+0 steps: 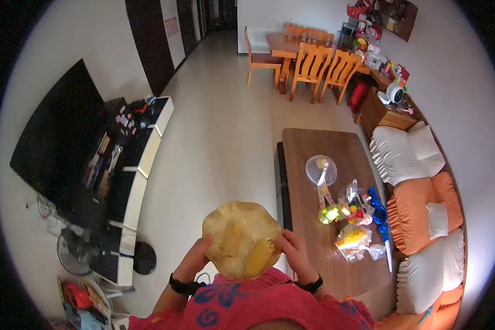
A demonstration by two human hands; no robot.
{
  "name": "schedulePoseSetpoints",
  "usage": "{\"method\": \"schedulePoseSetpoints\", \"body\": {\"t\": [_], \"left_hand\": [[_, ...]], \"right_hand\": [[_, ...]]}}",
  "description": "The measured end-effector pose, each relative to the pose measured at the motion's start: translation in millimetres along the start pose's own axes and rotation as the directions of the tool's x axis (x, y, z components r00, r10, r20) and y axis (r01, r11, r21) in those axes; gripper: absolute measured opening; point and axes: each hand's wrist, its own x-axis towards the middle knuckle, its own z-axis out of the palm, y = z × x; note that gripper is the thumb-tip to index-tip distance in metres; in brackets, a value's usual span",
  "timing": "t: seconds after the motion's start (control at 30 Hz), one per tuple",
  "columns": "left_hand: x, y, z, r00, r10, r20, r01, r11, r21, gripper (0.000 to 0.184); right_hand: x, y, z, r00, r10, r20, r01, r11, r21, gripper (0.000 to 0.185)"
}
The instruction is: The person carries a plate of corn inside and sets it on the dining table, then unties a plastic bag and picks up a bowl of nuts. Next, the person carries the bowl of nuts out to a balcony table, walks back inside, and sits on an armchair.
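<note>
A round, yellowish dish with a wavy rim (239, 234) is held up in front of my chest. My left hand (197, 256) is closed on its left edge, and my right hand (296, 254) grips the right edge. Most of the fingers are hidden behind the dish. Its surface looks shiny and uneven, with darker yellow patches; I cannot tell whether anything lies in it. Both wrists have dark bands, and below them is a pink top with blue patterns (225, 302).
On the right, a brown coffee table (319, 264) bears a clear round container (321, 170), plastic-wrapped items (353, 242) and a long blue toy (379, 209). A cushioned sofa (418, 214) runs beyond it. At left are a TV cabinet (148, 154) and a fan (74, 253).
</note>
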Motion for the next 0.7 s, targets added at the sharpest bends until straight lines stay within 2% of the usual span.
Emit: {"method": "schedulePoseSetpoints", "body": {"t": [0.1,0.17,0.2,0.23,0.3,0.37,0.47,0.53,0.6,0.7], "left_hand": [[75.1,49.8,-29.1,0.999,0.031,-0.010,-0.031,0.999,0.018,0.072],[119.7,78.2,-39.3,0.999,0.039,-0.026,-0.038,0.999,0.017,0.069],[140.5,99.7,-40.4,0.996,0.079,-0.038,-0.080,0.997,-0.005,0.069],[166.0,117.6,-46.0,0.991,0.123,-0.049,-0.124,0.992,-0.026,0.068],[222.6,137.0,-78.7,0.993,0.112,-0.031,-0.113,0.993,-0.036,0.066],[274.4,170.1,-100.0,0.993,0.115,0.008,-0.115,0.993,0.027,0.067],[363.5,222.9,-142.3,0.999,0.006,0.040,-0.009,0.996,0.085,0.066],[412.1,269.4,-146.1,0.998,-0.011,0.062,0.006,0.996,0.088,0.065],[474.2,307.9,-150.2,0.995,-0.019,0.096,0.011,0.996,0.085,0.064],[560.3,354.8,-161.4,0.981,-0.138,0.140,0.114,0.979,0.167,0.061]], "right_hand": [[90.0,-35.9,-0.2,1.000,-0.008,0.015,0.008,1.000,0.020,0.027],[147.5,-60.8,2.0,1.000,0.001,0.026,0.000,0.999,-0.047,0.026],[178.2,-62.3,4.5,1.000,-0.006,0.016,0.005,0.999,0.048,0.026],[210.0,-64.9,1.8,1.000,-0.009,0.008,0.009,0.999,0.044,0.026],[272.1,-64.7,-1.6,0.999,0.008,0.045,-0.006,0.999,-0.038,0.027],[329.1,-61.3,-1.8,1.000,0.004,0.024,-0.004,1.000,-0.005,0.028],[418.4,-78.7,3.0,0.999,-0.004,-0.038,0.003,1.000,-0.015,0.028],[467.1,-100.7,3.5,0.992,0.045,-0.118,-0.039,0.998,0.056,0.027],[516.2,-111.5,-2.7,0.986,0.010,-0.165,0.002,0.998,0.071,0.026],[582.6,-127.6,-14.4,0.966,-0.005,-0.259,0.034,0.993,0.110,0.024]]}}
